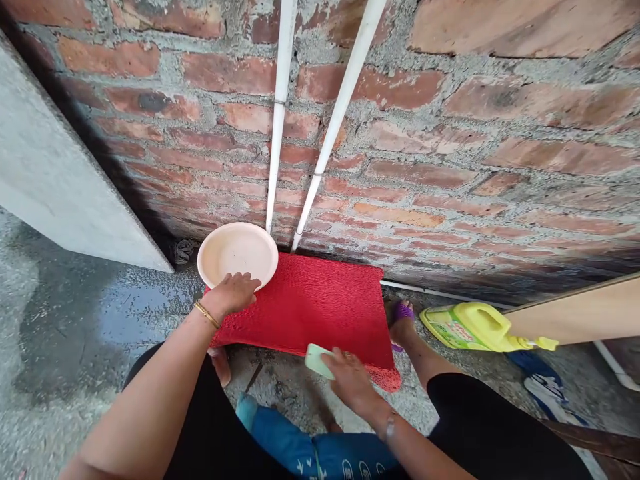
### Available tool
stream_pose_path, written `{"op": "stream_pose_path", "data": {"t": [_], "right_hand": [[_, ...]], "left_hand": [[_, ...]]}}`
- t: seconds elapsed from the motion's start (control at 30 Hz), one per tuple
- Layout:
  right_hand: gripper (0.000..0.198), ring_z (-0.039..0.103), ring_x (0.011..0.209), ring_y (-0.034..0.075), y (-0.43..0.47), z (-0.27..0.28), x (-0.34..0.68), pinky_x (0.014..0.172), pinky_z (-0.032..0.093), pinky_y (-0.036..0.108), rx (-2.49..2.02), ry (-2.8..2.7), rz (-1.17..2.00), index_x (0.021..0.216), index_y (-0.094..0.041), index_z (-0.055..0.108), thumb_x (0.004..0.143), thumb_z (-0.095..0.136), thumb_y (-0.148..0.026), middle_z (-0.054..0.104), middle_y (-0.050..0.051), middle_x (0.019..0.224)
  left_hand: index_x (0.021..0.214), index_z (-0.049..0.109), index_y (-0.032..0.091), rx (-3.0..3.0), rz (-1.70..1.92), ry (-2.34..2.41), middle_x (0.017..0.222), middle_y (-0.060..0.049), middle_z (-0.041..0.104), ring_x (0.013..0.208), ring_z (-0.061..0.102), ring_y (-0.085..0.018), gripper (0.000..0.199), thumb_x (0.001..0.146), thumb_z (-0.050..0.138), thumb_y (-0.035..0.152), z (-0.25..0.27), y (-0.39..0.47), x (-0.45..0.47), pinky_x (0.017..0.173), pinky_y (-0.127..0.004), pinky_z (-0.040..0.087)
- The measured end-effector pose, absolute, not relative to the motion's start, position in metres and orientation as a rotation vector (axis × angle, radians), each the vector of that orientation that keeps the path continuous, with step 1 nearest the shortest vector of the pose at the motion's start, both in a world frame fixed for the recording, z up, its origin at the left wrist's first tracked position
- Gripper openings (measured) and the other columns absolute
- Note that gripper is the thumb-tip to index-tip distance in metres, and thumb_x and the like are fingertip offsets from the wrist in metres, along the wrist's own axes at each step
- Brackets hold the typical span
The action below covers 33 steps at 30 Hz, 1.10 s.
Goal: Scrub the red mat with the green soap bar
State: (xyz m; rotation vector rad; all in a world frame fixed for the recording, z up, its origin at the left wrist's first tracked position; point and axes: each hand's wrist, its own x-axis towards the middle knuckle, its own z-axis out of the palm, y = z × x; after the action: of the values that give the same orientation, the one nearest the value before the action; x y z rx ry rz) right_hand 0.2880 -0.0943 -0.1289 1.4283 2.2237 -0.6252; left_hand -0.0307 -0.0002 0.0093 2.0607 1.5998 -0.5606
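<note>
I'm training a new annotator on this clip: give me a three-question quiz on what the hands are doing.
1. True or false: the left hand grips the rim of the plate.
2. What does the right hand hold: A a pale green sponge, B a brush, C a cup?
3. What colour is the mat?

Key: 1 true; 2 A; 3 red.

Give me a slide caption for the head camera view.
Left hand grips peach bowl; right hand presses green sponge on red mat.
</note>
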Motion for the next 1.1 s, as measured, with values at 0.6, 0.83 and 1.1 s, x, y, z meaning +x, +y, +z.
{"op": "stream_pose_path", "data": {"t": [0.6, 0.83, 1.1], "right_hand": [[0.047, 0.056, 0.118, 0.028, -0.030, -0.125, 0.128, 0.100, 0.041, 0.041, 1.340, 2.442, -0.814, 0.125, -0.022, 0.061, 0.078, 0.058, -0.020, 0.056, 0.013, 0.134], [0.063, 0.054, 0.124, 0.024, -0.034, -0.099, 0.301, 0.101, 0.040, 0.030, 1.906, 1.927, -0.713, 0.139, -0.021, 0.053, 0.077, 0.061, -0.023, 0.054, 0.012, 0.140], [0.055, 0.060, 0.114, 0.028, -0.026, -0.088, 0.329, 0.095, 0.043, 0.035, 2.056, 1.807, -0.586, 0.135, -0.019, 0.056, 0.081, 0.052, -0.021, 0.058, 0.015, 0.129]], "left_hand": [[0.142, 0.049, 0.020, 2.044, -0.542, 1.595, 0.142, -0.015, 0.055, 0.131, 0.052, -0.028, 0.049, 0.094, 0.040, 0.027, -0.013, 0.003, -0.044, 0.107, -0.044, 0.041], [0.146, 0.046, 0.022, 2.059, -0.531, 1.604, 0.152, -0.015, 0.046, 0.138, 0.046, -0.028, 0.052, 0.095, 0.038, 0.028, -0.018, 0.003, -0.041, 0.111, -0.046, 0.038], [0.143, 0.048, 0.023, 2.049, -0.530, 1.598, 0.146, -0.014, 0.052, 0.134, 0.049, -0.028, 0.050, 0.094, 0.042, 0.029, -0.007, 0.010, -0.027, 0.109, -0.045, 0.040]]}}
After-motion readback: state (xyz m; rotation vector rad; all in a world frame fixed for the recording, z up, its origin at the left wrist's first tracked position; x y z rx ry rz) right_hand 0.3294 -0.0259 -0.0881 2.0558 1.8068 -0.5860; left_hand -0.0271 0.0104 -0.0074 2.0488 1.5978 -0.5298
